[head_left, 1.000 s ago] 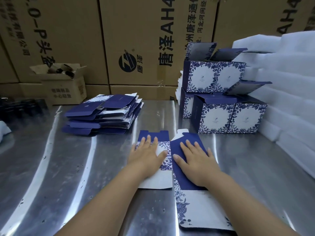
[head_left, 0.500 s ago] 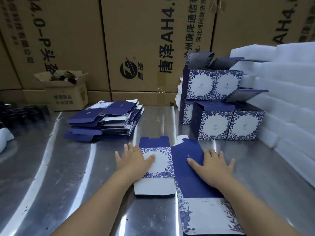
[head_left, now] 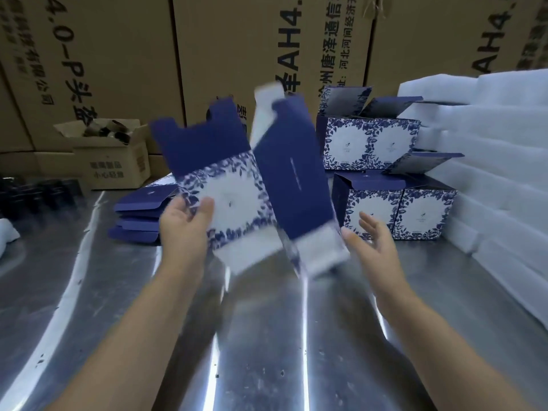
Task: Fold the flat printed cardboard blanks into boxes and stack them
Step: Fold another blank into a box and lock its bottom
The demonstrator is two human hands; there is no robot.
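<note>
Both hands work one blank point(head_left: 252, 185) in the air above the steel table point(head_left: 89, 292). My left hand point(head_left: 185, 221) pinches its left edge; my right hand point(head_left: 370, 241) is loose, fingers spread, just beside its lower right corner, ready to press. Its long axis stands upright, flaps toward twelve. Finished boxes point(head_left: 394, 209) stack at two o'clock, flat blanks point(head_left: 139, 212) at ten.

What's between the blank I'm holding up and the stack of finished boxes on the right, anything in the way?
Nothing visible. The blank is in the air between the left hand and the right hand, and the folded boxes stand behind and to the right. The metal table between them looks bare; the flat stack lies on the other side.
</note>
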